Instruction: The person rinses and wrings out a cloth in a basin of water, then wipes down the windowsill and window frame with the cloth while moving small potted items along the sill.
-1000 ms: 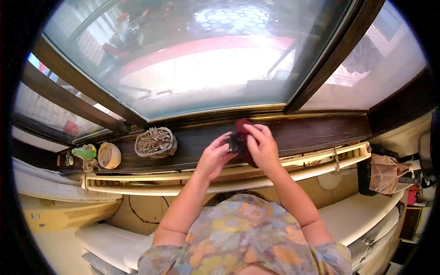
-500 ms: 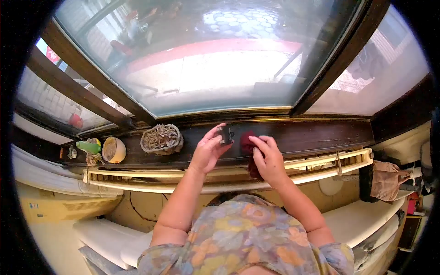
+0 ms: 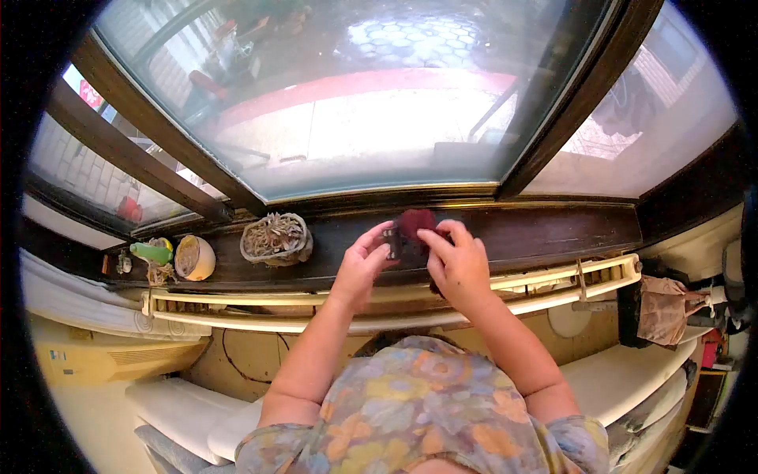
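Between the thumb and fingers of my left hand (image 3: 365,261) is a small black object (image 3: 390,242) with light marks on its side. A dark red cloth (image 3: 416,224) is pinched in my right hand (image 3: 458,259), its upper part bunched beside the black object. Part of the cloth hangs below, partly hidden by my right hand. Both hands are over the dark wooden sill (image 3: 537,231), close together.
Left on the sill are a pot of dried succulents (image 3: 276,239), a round pot (image 3: 194,258) and a green item (image 3: 151,252). A cream radiator (image 3: 537,293) runs below the sill. The window (image 3: 316,118) rises behind. A brown cloth (image 3: 663,308) hangs at right.
Half a second ago the cloth was apart from the black object. My right hand has since brought it up and left, against that object.
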Available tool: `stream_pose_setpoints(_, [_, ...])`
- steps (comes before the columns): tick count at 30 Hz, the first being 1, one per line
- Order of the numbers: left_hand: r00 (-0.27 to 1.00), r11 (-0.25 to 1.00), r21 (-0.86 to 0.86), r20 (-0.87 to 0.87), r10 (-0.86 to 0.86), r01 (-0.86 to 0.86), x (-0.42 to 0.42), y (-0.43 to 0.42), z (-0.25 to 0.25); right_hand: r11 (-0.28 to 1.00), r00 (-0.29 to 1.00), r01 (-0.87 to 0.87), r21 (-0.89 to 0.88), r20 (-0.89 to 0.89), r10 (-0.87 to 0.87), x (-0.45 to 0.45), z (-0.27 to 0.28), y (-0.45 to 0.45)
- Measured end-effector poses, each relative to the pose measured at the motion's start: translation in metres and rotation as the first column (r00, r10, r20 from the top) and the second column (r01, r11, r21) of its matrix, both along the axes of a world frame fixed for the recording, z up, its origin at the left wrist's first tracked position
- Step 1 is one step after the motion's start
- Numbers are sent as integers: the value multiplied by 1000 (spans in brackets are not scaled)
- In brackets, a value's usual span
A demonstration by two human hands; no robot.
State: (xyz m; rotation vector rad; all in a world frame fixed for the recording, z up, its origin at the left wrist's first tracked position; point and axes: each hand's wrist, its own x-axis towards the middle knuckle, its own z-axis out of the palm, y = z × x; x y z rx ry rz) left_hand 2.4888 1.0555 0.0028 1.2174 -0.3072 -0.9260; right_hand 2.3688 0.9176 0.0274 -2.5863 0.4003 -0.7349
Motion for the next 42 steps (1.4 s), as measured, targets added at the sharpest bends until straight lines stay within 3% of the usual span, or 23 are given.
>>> stream_pose_setpoints(3, [998,1000,-2,58,-28,28,-3,-3,0,1000,1000,17,-15,2,-17,8,12,-1])
stream_pose_setpoints(4, [998,999,-4,61,-34,34,-3,-5,1,999,997,-50,-8,-59,50,8,10,1])
stream_pose_setpoints(7, [990,1000,3,139,-19,18,-5,-5,-3,985,994,-107,-137,4,108,0,-8,11])
stream_pose_setpoints(11, [999,999,16,21,-49,48,-8,-1,-8,980,992,-128,-152,-1,129,-5,-9,2])
stream_pose_setpoints(13, [999,998,39,-22,-39,40,-9,-4,-7,983,997,12,-181,83,3,-1,4,-2])
stream_pose_setpoints(15, [999,1000,9,-42,-2,3,-12,-9,-1,979,994,18,-204,113,5,3,-1,0])
stream_pose_setpoints(17, [997,999,-20,-61,39,-41,-11,-11,-2,973,988,-141,-183,38,150,-2,-4,8])
stream_pose_setpoints(19, [987,990,-115,-150,58,-76,-7,-9,-9,963,985,-174,-205,-24,173,-8,-3,7])
stream_pose_setpoints(25, [966,985,-103,-233,114,-141,-10,-8,-5,984,995,22,-175,95,-5,-7,14,3])
stream_pose_setpoints(27, [965,978,-180,-257,54,-103,-11,-10,-1,978,989,-109,-181,78,125,-6,4,9])
stream_pose_setpoints(31, [945,967,-202,-317,88,-158,2,-6,-1,978,988,-154,-141,-46,149,-17,-15,8])
stream_pose_setpoints(33, [975,973,-186,-202,95,-134,4,-3,1,999,999,-20,-45,-27,19,-21,-18,2])
stream_pose_setpoints(34, [978,974,-193,-194,83,-121,6,-2,-2,997,999,-35,74,-25,37,-25,-11,-1])
stream_pose_setpoints(35, [977,974,-192,-196,85,-123,6,-1,-5,996,999,-36,76,-27,38,-25,-8,0])
stream_pose_setpoints(38, [951,961,-269,-309,-24,-63,7,-2,-10,870,992,-108,480,103,66,-22,-2,2])
stream_pose_setpoints(42, [958,971,-184,-270,100,-154,-4,-7,-7,762,984,-152,629,168,57,-22,-8,8])
